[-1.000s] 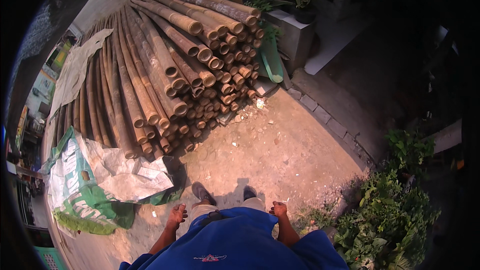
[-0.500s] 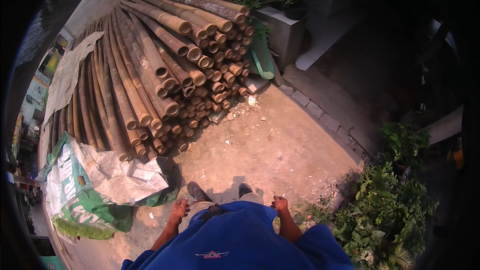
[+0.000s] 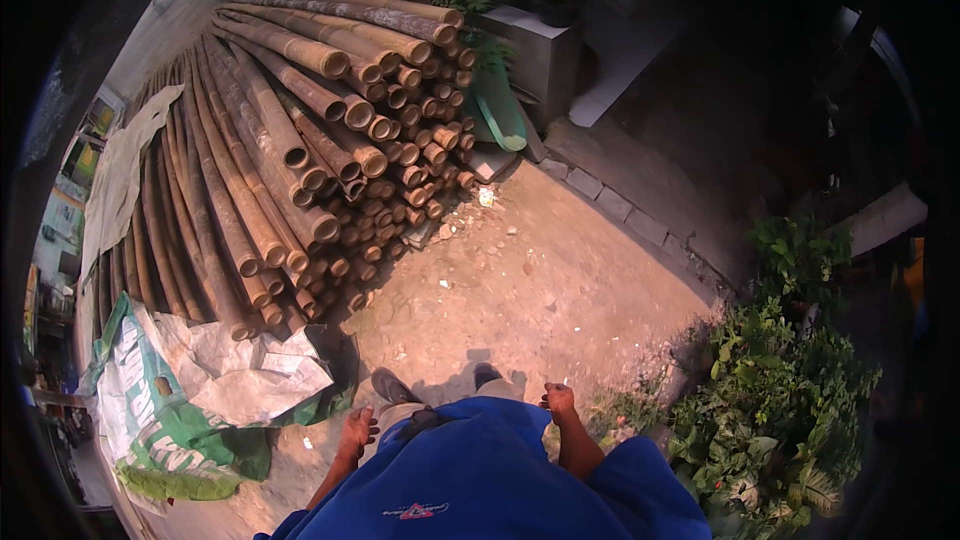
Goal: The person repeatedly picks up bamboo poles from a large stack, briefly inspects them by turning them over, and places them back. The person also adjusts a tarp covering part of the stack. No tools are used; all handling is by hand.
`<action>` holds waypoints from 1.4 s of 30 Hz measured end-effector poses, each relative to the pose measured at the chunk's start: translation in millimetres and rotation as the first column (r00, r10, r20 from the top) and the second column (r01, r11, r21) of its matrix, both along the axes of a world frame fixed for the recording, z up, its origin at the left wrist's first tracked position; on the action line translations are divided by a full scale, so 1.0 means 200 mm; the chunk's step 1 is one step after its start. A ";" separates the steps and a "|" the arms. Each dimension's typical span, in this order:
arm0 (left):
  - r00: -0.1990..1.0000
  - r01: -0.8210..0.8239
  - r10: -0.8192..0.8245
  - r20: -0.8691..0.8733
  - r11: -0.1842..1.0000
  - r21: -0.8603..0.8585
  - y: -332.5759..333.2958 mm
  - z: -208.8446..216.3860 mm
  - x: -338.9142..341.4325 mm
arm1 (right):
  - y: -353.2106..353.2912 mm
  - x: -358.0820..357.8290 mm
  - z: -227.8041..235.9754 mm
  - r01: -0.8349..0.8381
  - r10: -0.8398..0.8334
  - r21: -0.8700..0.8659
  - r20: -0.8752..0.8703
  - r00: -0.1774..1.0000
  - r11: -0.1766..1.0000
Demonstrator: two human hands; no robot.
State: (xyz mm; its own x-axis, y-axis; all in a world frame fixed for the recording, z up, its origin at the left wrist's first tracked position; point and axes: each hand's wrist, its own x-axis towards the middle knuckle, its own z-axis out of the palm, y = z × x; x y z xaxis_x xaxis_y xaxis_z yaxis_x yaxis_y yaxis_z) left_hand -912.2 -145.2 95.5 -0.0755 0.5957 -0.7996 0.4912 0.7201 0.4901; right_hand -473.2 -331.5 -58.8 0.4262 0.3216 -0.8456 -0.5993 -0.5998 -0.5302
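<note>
Nothing is seen held by the left hand [image 3: 358, 430] or right hand [image 3: 559, 400]; both are loosely curled. Ahead-left, nearer the left hand, long bamboo poles [image 3: 262, 165] are piled, cut ends pointed back toward the hands.

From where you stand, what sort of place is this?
Outdoors, probably a yard or lane beside a house or workshop: sunlit bare ground, a big stack of bamboo poles, and leafy plants by a row of edging blocks.

Sheeting [image 3: 250, 385] before bamboo poles [image 3: 240, 170], plants [image 3: 780, 410] right
</note>
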 end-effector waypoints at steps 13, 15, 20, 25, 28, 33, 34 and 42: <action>1.000 0.001 0.000 -0.015 1.000 0.019 0.10 0.08 0.02 | -0.01 -0.08 -0.08 0.065 -0.064 0.044 -0.043 0.997 0.997; 1.000 0.015 -0.015 -0.018 1.000 0.022 0.11 0.10 0.03 | -0.01 -0.08 -0.09 0.075 -0.076 -0.020 -0.063 0.995 0.997; 0.997 0.061 -0.060 -0.046 0.998 0.021 0.14 0.15 0.05 | -0.03 -0.08 -0.08 0.075 -0.073 0.026 -0.059 0.996 0.997; 0.993 0.116 -0.115 -0.030 0.992 0.046 0.17 0.16 0.09 | -0.09 -0.11 -0.01 0.097 -0.101 -0.064 -0.071 0.992 0.993; 0.989 0.145 -0.144 -0.019 0.988 0.058 0.17 0.17 0.11 | -0.13 -0.11 0.03 0.103 -0.108 -0.071 -0.070 0.992 0.992; 0.993 0.120 -0.119 -0.024 0.992 0.045 0.16 0.16 0.12 | -0.14 -0.11 0.04 0.051 -0.052 -0.036 -0.029 0.998 0.998; 0.993 0.115 -0.114 -0.026 0.993 0.041 0.15 0.16 0.12 | -0.14 -0.10 0.04 0.073 -0.074 -0.048 -0.031 0.997 0.996; 0.997 0.073 -0.072 -0.016 0.997 0.030 0.05 0.10 0.08 | -0.07 -0.02 0.01 0.069 -0.071 -0.034 -0.092 0.993 0.997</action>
